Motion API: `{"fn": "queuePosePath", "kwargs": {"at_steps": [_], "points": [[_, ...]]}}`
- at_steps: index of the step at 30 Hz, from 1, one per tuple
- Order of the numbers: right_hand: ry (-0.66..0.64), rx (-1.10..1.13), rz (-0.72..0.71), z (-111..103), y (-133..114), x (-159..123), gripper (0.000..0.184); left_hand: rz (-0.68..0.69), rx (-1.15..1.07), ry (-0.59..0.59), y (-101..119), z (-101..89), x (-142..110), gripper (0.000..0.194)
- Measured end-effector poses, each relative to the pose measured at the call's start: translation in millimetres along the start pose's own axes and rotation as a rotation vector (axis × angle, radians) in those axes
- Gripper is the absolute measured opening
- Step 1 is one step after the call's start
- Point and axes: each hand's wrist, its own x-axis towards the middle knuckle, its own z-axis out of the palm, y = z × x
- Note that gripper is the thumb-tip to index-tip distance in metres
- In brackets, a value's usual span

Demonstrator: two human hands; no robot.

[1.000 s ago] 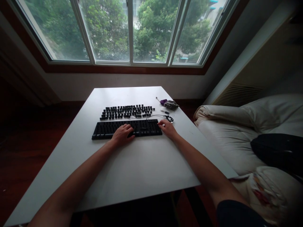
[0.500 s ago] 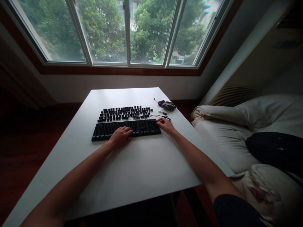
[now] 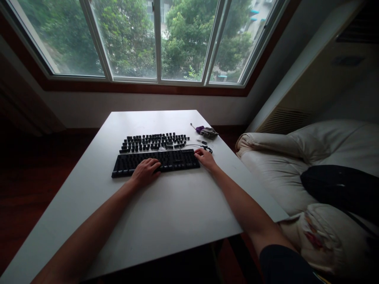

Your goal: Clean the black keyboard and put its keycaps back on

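Note:
A black keyboard point(image 3: 124, 167) lies on the white table point(image 3: 166, 205), long side toward me. My left hand point(image 3: 146, 169) rests palm down over its front middle, with the fingers stretched across the keys. At the right end of the keyboard, my right hand point(image 3: 205, 157) has its thumb and curled fingers closed on the edge near the back corner. Whether a small part is also between those fingertips is too small to see. Behind the keyboard stand several rows of loose black keycaps point(image 3: 154, 141). A dark cable point(image 3: 209, 149) lies just beyond my right hand.
At the back right are a grey and purple cloth point(image 3: 209, 133), a thin stick with a small tip point(image 3: 193, 126) and a small dark-handled tool point(image 3: 202, 141). A pale sofa point(image 3: 272, 169) with a dark bag point(image 3: 340, 189) borders the table's right side. The window point(image 3: 133, 43) is ahead.
My left hand has slid slightly left along the keyboard. My right hand stays at the right end. The whole view has shifted a little.

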Motion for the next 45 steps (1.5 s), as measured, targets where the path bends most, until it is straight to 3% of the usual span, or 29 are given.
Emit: {"fn": "queuePosePath", "kwargs": {"at_steps": [5, 9, 19, 26, 35, 40, 45], "points": [[-0.098, 0.112, -0.011, -11, -3, -11, 0.030, -0.040, -0.037, 0.022, -4, -1.6, -5, 0.033], [-0.174, 0.082, -0.105, -15, -7, -15, 0.035, -0.094, -0.015, 0.050, -6, -2.8, -7, 0.032], [-0.135, 0.061, -0.112, -11, -9, -16, 0.030, -0.113, 0.012, 0.059, -5, -4.5, -7, 0.029], [-0.146, -0.041, -0.243, -9, -16, -19, 0.040, -0.114, 0.004, 0.062, -5, -3.2, -7, 0.029], [-0.078, -0.120, -0.256, 6, -31, -26, 0.048, -0.112, -0.010, 0.056, -7, -2.9, -6, 0.029], [0.034, -0.124, -0.347, 6, -53, -34, 0.022, -0.079, -0.022, 0.050, -7, -3.4, -7, 0.028], [-0.091, -0.089, -0.538, 10, -74, -41, 0.014, 0.019, -0.071, 0.024, -2, -3.8, -6, 0.027]]}}
